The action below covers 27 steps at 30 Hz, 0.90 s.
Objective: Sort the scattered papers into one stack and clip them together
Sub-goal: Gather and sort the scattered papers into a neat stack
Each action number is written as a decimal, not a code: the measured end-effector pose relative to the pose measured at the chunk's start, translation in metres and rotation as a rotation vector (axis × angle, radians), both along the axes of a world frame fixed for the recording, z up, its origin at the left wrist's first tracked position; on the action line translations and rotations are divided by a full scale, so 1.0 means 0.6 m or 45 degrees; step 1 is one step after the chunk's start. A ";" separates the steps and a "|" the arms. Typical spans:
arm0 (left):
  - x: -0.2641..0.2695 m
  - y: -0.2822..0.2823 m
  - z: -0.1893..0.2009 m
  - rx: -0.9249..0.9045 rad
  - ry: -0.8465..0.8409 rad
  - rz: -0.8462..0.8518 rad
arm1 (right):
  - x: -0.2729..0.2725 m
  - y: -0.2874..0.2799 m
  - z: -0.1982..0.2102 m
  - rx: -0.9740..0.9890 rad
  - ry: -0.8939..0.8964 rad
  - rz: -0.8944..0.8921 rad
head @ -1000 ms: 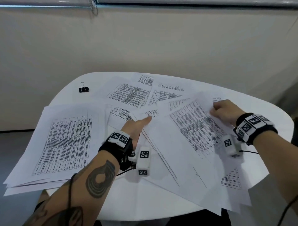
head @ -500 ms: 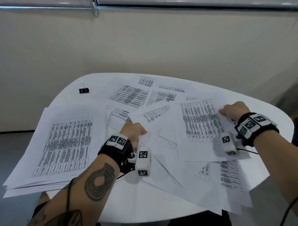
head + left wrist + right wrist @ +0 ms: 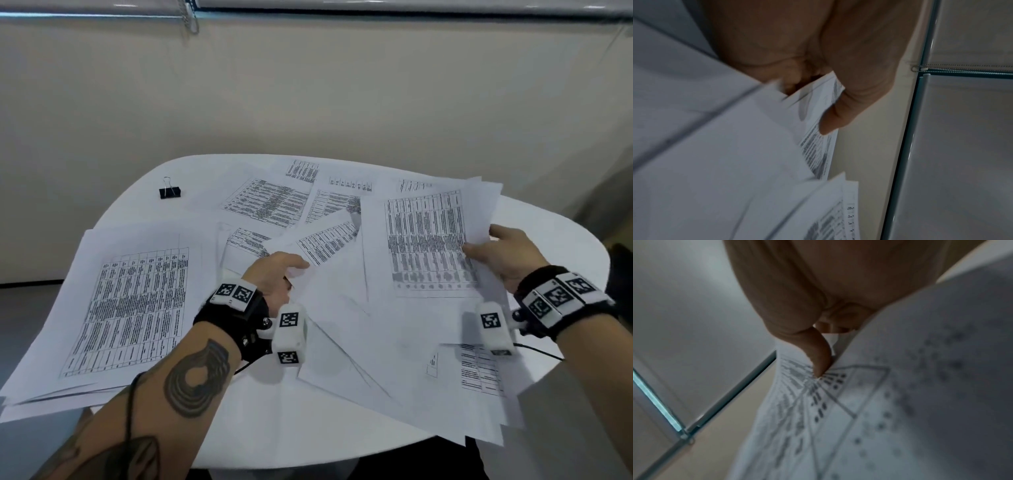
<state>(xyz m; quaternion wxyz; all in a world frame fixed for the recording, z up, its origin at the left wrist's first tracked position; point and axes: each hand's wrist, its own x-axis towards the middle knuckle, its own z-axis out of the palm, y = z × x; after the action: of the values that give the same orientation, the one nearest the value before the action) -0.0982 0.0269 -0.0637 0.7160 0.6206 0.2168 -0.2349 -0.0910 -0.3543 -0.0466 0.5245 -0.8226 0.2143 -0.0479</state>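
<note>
Printed sheets lie scattered over the white table. A loose bundle of papers is raised off the table between both hands. My left hand pinches its left edge, thumb on top of a printed sheet. My right hand pinches the right edge, with the thumb pressed on the print. A gathered stack lies flat at the left, overhanging the table edge. A black binder clip sits alone at the far left of the table.
More single sheets lie at the back of the table. A beige wall rises close behind, with a blind chain hanging at the top. Grey floor shows at the left.
Both hands have lifted the right-hand papers off the table and turned them more upright. The right hand has moved from resting on the sheets to pinching their edge. The left hand has closed on its edge.
</note>
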 end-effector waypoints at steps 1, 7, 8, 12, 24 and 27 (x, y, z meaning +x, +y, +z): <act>-0.004 0.001 0.009 -0.052 0.022 -0.014 | -0.001 -0.005 0.011 -0.087 -0.019 0.036; -0.014 -0.005 0.016 -0.043 -0.029 -0.138 | 0.011 0.033 0.079 -0.451 -0.064 0.327; -0.018 -0.008 0.018 -0.053 -0.050 -0.153 | 0.020 0.051 0.085 -0.473 -0.094 0.337; -0.012 -0.007 -0.001 0.070 -0.084 -0.159 | 0.067 0.133 0.079 -0.415 -0.221 0.356; 0.030 0.012 -0.056 0.304 -0.267 -0.183 | 0.061 0.048 0.080 -0.425 -0.030 -0.141; 0.012 -0.001 -0.024 0.184 -0.166 -0.144 | 0.034 0.040 0.070 -0.533 0.200 0.057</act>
<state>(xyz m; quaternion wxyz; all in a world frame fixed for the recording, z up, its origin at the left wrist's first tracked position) -0.0908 0.0265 -0.0782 0.6675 0.6959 0.1506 -0.2178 -0.0707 -0.3301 -0.0043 0.3249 -0.9193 0.2215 -0.0153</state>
